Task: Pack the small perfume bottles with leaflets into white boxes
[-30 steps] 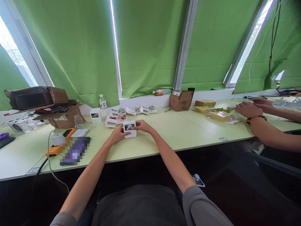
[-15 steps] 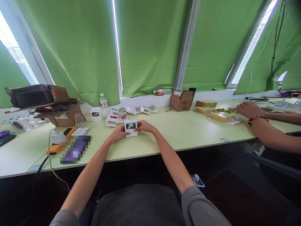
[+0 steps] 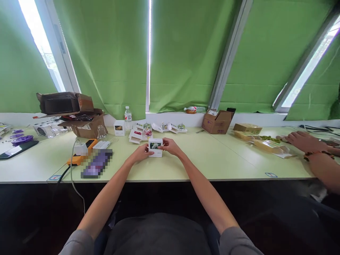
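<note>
I see both hands meeting a little left of the frame's centre, on the pale green table (image 3: 212,156). Between them is a small white box (image 3: 155,148) with a flower photo on its face, standing upright just above the table top or resting on it; I cannot tell which. My left hand (image 3: 141,154) pinches the box's left edge, with its fingers curled in behind it. My right hand (image 3: 170,146) grips the right edge and upper corner, its fingers bent over the top.

Just behind the box, toward the window sill, is a cluster of similar white picture boxes (image 3: 136,132) and a small glass globe (image 3: 147,129). A capped water bottle (image 3: 128,118) stands beside them. At the left of the frame an open cardboard carton (image 3: 86,128) holds dark packaging, and an orange device (image 3: 77,159) with a cable lies nearer the table edge. Right of centre, against the sill, is a smaller brown carton (image 3: 217,122) with its flaps open. At the far right edge a co-worker's hand (image 3: 304,141) rests among flat tan trays (image 3: 265,145). Green curtains (image 3: 186,53) fill the upper frame.
</note>
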Demonstrator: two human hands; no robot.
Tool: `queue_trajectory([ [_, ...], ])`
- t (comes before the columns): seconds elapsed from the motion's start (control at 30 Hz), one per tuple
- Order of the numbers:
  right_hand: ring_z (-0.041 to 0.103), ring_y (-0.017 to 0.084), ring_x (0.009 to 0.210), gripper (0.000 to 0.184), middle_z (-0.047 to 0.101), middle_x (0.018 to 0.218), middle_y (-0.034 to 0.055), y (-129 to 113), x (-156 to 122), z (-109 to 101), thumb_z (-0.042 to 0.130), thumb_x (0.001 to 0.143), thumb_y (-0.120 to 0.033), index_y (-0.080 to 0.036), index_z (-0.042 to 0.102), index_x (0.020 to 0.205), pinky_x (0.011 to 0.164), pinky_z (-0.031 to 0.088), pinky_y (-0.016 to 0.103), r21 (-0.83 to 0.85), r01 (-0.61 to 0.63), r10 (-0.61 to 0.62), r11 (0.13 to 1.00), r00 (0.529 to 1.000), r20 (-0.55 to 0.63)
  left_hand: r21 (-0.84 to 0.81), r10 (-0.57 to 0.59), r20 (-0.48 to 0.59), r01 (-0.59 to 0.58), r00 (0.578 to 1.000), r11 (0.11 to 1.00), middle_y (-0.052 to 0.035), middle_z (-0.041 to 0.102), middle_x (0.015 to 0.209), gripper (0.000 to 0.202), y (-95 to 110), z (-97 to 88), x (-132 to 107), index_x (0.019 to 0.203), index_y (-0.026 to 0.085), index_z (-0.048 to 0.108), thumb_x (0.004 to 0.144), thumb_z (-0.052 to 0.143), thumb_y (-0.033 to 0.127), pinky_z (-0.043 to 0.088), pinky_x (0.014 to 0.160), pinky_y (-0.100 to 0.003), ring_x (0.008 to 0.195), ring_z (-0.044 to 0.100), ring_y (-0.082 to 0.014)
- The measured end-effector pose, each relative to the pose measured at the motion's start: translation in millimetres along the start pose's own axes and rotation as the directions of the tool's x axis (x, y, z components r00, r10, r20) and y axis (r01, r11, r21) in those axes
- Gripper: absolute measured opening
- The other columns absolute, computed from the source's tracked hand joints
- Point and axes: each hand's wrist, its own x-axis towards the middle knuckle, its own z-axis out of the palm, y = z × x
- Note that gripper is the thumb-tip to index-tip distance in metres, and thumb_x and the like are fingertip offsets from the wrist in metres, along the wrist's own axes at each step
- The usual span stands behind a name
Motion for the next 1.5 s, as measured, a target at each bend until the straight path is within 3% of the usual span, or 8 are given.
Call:
queue_trajectory([
  [0.13,0.061,0.016,0.070,0.072,0.067,0.086,0.0037,-2.9,1.3,14.0,0.078,0.064,-0.044,-0.017,0.054,0.127,0.062,0.049,0.027,-0.045,0.054,-0.055,0.998,0.998,-0.036,0.062,0.062,-0.017,-0.061,0.998,0.996,-0.0112,0.070,0.107,0.048,-7.1,-5.5,-26.6,0.116,0.019,0.060,0.075,0.067,0.045,0.052,0.082,-0.038,0.094,0.067,-0.0273],
  [0.3,0.057,0.014,0.067,0.070,0.066,0.090,0.0040,-8.8,5.9,35.4,0.072,0.070,-0.045,-0.017,0.054,0.132,0.063,0.049,0.028,-0.114,0.102,-0.104,0.988,0.995,-0.006,0.359,0.076,-0.005,-0.069,0.997,0.931,-0.0176,0.052,0.139,0.069,-19.4,-7.0,-65.9,0.139,0.017,0.042,0.083,0.055,0.055,0.039,0.103,-0.044,0.128,0.049,-0.0331],
  [0.43,0.055,0.013,0.062,0.069,0.067,0.087,0.0022,-14.4,13.2,48.1,0.070,0.075,-0.045,-0.019,0.052,0.136,0.063,0.048,0.027,-0.240,0.112,-0.115,0.964,0.993,0.000,0.538,0.067,0.004,-0.059,0.998,0.841,-0.0172,0.041,0.148,0.069,-20.1,-7.1,-98.9,0.139,0.016,0.044,0.088,0.043,0.062,0.024,0.114,-0.049,0.139,0.035,-0.0329],
  [0.53,0.059,0.015,0.068,0.063,0.069,0.090,0.0023,-26.9,18.3,59.6,0.068,0.079,-0.044,-0.023,0.052,0.136,0.069,0.048,0.028,-0.458,0.121,-0.133,0.881,0.991,0.005,0.609,0.156,-0.014,-0.115,0.988,0.785,-0.0113,0.042,0.149,0.060,-14.0,-5.7,-125.8,0.139,0.023,0.047,0.092,0.038,0.059,0.024,0.114,-0.050,0.140,0.035,-0.0306],
  [0.67,0.063,0.022,0.089,0.058,0.070,0.102,0.0077,-52.2,24.8,86.0,0.063,0.084,-0.047,-0.022,0.052,0.136,0.078,0.046,0.031,-0.748,0.107,-0.164,0.655,0.986,-0.003,0.660,0.251,-0.120,-0.112,0.960,0.743,-0.0103,0.046,0.146,0.054,-4.1,-1.0,-151.5,0.137,0.024,0.050,0.093,0.040,0.054,0.027,0.114,-0.050,0.137,0.039,-0.0315],
  [0.8,0.058,0.027,0.107,0.050,0.066,0.111,0.0151,-76.5,34.4,115.6,0.053,0.091,-0.049,-0.016,0.056,0.128,0.081,0.045,0.032,-0.877,0.096,-0.157,0.470,0.987,0.023,0.659,0.285,-0.142,-0.124,0.948,0.742,-0.0114,0.049,0.143,0.054,-1.7,0.1,-157.4,0.134,0.023,0.053,0.092,0.042,0.055,0.029,0.113,-0.051,0.134,0.043,-0.0328],
  [1.0,0.059,0.030,0.104,0.040,0.064,0.109,0.0212,-95.7,52.5,143.4,0.048,0.095,-0.041,-0.008,0.064,0.111,0.081,0.046,0.036,-0.945,0.095,-0.112,0.312,0.992,0.063,0.652,0.296,-0.150,-0.131,0.943,0.747,-0.0122,0.051,0.142,0.054,-4.0,-2.2,-155.9,0.134,0.024,0.053,0.090,0.045,0.056,0.030,0.112,-0.053,0.133,0.044,-0.0328],
  [1.5,0.061,0.030,0.104,0.033,0.065,0.108,0.0243,-100.6,156.5,226.1,0.043,0.087,0.001,-0.006,0.069,0.105,0.079,0.050,0.035,-0.952,0.090,-0.074,0.291,0.995,0.072,0.623,0.271,-0.165,-0.113,0.948,0.774,-0.0169,0.054,0.136,0.062,-7.3,-1.7,-151.4,0.133,0.018,0.053,0.089,0.041,0.061,0.029,0.111,-0.055,0.131,0.044,-0.0365],
])
